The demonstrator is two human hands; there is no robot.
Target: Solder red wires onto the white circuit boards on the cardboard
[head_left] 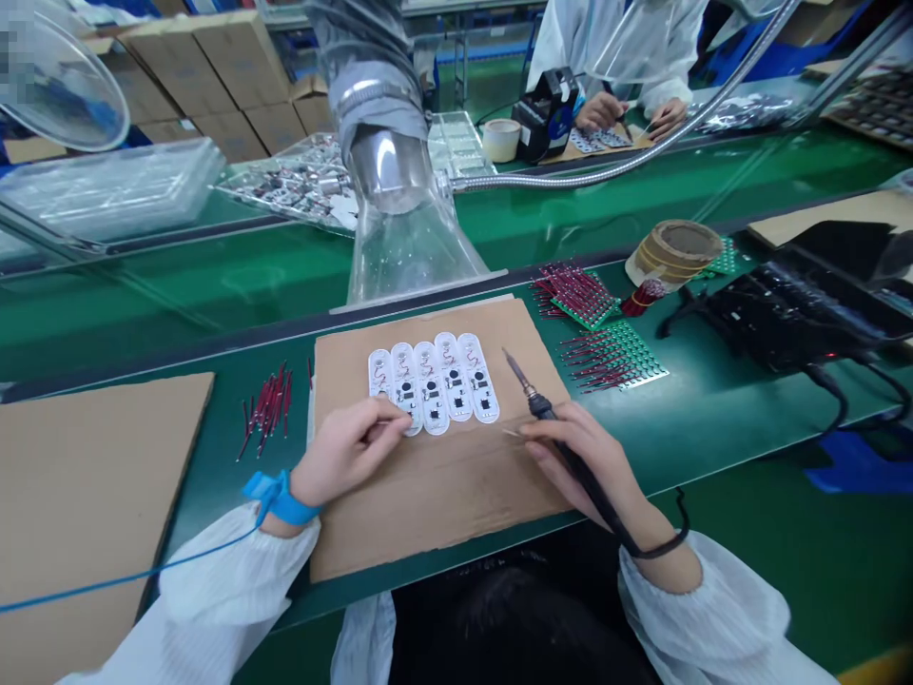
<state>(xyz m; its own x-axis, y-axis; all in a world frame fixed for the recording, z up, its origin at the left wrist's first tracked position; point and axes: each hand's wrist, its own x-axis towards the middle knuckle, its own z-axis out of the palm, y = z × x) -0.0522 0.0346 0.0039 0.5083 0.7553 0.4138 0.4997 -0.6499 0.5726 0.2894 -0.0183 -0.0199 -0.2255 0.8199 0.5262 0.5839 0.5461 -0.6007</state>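
Several white, round-ended circuit boards [431, 390] lie side by side on a cardboard sheet [442, 495], each with dark parts and thin red wires. My left hand [357, 442], with a blue wrist strap [281, 497], is closed in a pinch at the near end of the leftmost boards and partly covers them. Whatever its fingertips hold is hidden. My right hand [581, 452] grips a soldering iron [546, 409], tip pointing up and left, right of the boards. A thin pale tip [512, 433] sticks out from its fingers; I cannot tell its kind.
Red wires [267, 409] lie left of the cardboard. Green boards with red wires [606, 357] and a tape roll [670, 252] sit at the right. A clear fume hood [406, 247] stands behind. Across the bench are a co-worker's hands [628, 114].
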